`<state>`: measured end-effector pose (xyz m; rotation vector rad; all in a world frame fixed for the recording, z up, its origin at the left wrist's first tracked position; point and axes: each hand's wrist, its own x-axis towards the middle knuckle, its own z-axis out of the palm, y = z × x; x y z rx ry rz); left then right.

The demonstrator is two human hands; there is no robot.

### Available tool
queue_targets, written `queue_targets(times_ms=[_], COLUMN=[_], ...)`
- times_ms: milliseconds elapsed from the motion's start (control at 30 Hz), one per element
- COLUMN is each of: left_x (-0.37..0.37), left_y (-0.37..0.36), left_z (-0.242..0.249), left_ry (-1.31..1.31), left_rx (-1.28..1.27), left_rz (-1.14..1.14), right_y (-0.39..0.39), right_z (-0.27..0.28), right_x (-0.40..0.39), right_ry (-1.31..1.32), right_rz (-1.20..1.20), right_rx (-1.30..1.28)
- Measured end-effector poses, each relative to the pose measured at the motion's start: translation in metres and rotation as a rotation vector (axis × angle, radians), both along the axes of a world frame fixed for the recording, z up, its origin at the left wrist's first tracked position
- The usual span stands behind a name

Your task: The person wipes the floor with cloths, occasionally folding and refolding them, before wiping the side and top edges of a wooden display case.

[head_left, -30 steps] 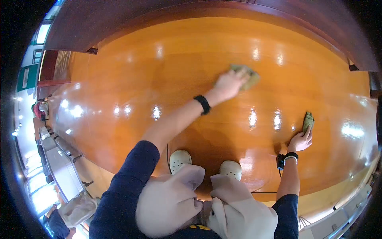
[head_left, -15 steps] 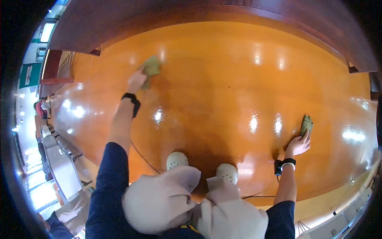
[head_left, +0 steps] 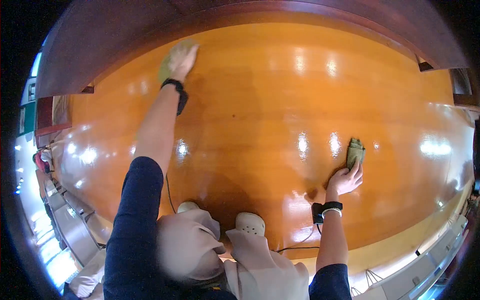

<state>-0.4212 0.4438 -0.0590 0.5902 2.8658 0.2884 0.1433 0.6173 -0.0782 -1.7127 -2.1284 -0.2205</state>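
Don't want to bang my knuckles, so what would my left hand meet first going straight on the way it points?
Beyond a strip of glossy orange floor, your left hand would probably meet the long dark brown wooden panel, though depth is unclear.

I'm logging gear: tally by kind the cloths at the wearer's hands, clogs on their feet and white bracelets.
Green cloths: 2, one at the left hand, one at the right hand
Cream clogs: 2
White bracelet: 1
Total: 5

Left hand (head_left: 183, 60) reaches far forward, right hand (head_left: 345, 180) nearer.
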Motion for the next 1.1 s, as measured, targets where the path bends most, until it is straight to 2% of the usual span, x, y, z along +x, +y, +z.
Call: queue_targets(times_ms=[33,100,233,367,433,533,633,667,700,733,767,800,867,933,967,1000,1033,1067,1100], left_x=[0.028,0.048,0.177,0.291,0.319,0.32,0.274,0.256,0.235,0.217,0.193,0.174,0.141,0.116,0.115,0.114,0.116,0.121,0.128], left_y=[0.032,0.083,0.129,0.09,0.052,-0.006,-0.055,-0.072,-0.089,-0.105,-0.125,-0.143,-0.186,-0.227,-0.238,-0.247,-0.254,-0.252,-0.244], left_z=[0.015,-0.016,-0.004,-0.005,0.006,0.003,0.009,0.016,0.025,0.03,0.03,0.036,0.028,0.007,0.004,0.002,0.001,0.002,0.005], left_ry=[-0.114,0.113,0.262,0.209,0.029,-0.04,-0.003,0.087,0.078,0.064,0.106,0.085,0.25,0.407,0.406,0.421,0.436,0.443,0.41], left_rx=[0.128,-0.044,0.138,0.272,0.239,0.309,0.264,0.196,0.174,0.033,0.079,0.006,-0.04,-0.106,-0.106,-0.098,-0.093,-0.097,-0.151], left_rz=[-0.066,-0.343,-0.857,-1.322,-1.527,-1.694,-1.683,-1.596,-1.475,-1.34,-1.201,-1.053,-0.764,-0.526,-0.515,-0.397,-0.283,-0.29,-0.202], right_y=[0.0,-0.001,0.002,0.002,0.001,0.001,-0.002,-0.002,-0.001,0.0,0.001,0.002,0.005,-0.001,-0.012,-0.026,-0.052,-0.079,-0.114], right_z=[-0.001,0.003,-0.004,-0.008,-0.005,-0.008,-0.003,-0.004,-0.006,-0.006,-0.007,-0.007,-0.001,0.006,0.012,0.009,0.02,0.026,0.036], right_x=[-0.001,-0.003,0.001,0.004,0.001,0.003,0.001,0.002,0.002,0.002,0.002,0.001,-0.011,-0.032,-0.048,-0.066,-0.094,-0.124,-0.151], right_ry=[0.022,0.01,0.002,0.004,-0.002,-0.011,-0.025,-0.05,-0.075,-0.076,-0.051,-0.029,-0.016,0.132,0.142,0.163,0.168,0.13,0.209], right_rz=[-0.021,-0.021,-0.015,0.007,-0.008,-0.017,0.001,-0.013,-0.023,-0.015,-0.021,-0.023,-0.033,-0.032,0.057,0.212,0.324,0.353,0.454], right_rx=[-0.024,-0.02,0.02,0.058,0.056,0.052,0.075,0.067,0.058,0.063,0.045,0.026,-0.004,-0.154,-0.229,-0.233,-0.341,-0.479,-0.479])
